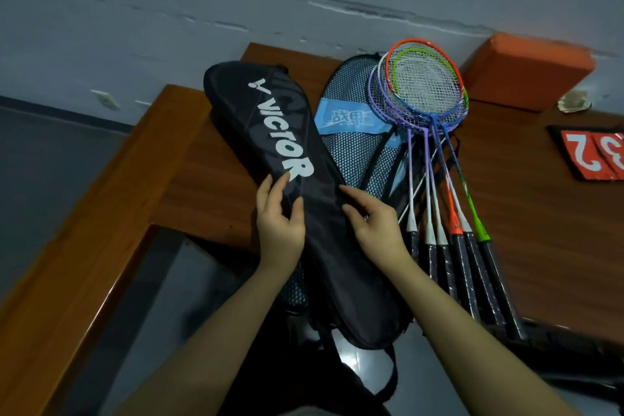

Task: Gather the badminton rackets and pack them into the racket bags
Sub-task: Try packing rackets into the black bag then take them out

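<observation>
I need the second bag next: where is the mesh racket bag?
The mesh racket bag lies on the wooden table, between the black Victor bag and the fanned rackets.

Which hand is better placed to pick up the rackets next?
Probably the right hand: it sits beside the rackets. The left hand grips the black Victor bag's far edge.
</observation>
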`<move>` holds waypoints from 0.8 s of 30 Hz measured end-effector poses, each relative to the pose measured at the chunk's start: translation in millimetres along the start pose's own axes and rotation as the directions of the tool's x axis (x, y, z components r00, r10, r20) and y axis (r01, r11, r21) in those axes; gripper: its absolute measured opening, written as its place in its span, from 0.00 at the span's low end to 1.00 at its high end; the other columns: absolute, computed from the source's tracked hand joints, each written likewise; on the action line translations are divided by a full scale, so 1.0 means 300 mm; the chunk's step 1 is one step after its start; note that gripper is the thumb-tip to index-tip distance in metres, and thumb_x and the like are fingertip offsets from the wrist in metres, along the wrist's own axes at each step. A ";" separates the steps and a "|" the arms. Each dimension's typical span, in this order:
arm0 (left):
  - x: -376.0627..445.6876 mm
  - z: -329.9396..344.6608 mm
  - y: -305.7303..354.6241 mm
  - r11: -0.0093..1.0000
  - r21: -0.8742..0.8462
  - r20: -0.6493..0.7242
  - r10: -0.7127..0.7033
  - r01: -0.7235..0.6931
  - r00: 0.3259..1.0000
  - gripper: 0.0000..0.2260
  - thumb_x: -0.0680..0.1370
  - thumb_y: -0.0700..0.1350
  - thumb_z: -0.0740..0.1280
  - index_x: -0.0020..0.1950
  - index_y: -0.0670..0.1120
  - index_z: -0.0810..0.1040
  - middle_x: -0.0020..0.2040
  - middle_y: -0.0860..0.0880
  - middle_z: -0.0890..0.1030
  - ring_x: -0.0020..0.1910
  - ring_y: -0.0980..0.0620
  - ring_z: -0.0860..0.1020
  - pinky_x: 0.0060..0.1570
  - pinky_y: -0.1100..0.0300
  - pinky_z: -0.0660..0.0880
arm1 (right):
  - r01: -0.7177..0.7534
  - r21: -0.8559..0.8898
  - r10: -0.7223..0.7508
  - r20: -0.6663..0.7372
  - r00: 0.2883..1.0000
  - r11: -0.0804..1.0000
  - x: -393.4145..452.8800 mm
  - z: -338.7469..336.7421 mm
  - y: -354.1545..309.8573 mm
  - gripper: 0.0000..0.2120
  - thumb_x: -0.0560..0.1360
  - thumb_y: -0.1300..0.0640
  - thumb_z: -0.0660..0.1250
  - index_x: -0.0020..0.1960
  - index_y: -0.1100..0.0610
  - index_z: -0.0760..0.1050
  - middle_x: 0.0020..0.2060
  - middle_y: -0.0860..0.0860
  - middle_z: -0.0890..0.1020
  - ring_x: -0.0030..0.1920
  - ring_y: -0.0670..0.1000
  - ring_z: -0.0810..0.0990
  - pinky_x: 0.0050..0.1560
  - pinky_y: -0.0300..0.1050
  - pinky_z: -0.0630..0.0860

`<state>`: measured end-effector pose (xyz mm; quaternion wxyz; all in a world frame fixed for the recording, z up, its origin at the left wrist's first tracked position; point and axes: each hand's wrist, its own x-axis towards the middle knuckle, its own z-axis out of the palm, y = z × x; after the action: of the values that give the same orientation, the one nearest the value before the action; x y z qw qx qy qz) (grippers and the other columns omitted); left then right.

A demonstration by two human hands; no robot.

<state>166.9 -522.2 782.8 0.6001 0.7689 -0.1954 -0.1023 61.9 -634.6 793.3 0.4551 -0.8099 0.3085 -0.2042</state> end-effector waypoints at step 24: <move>0.628 -0.417 -0.193 0.938 0.297 0.406 0.048 -0.181 0.913 0.21 0.76 0.38 0.65 0.69 0.40 0.68 0.67 0.43 0.69 0.65 0.48 0.69 0.67 0.56 0.66 | -0.260 -0.028 0.248 -0.219 0.944 0.965 0.294 0.616 -0.258 0.23 0.74 0.62 0.66 0.69 0.57 0.67 0.53 0.54 0.81 0.43 0.45 0.78 0.45 0.26 0.70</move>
<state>396.1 -479.8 774.0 0.4173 0.8088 -0.3711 -0.1844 263.1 -551.7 771.7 0.4190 -0.7492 0.4630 -0.2209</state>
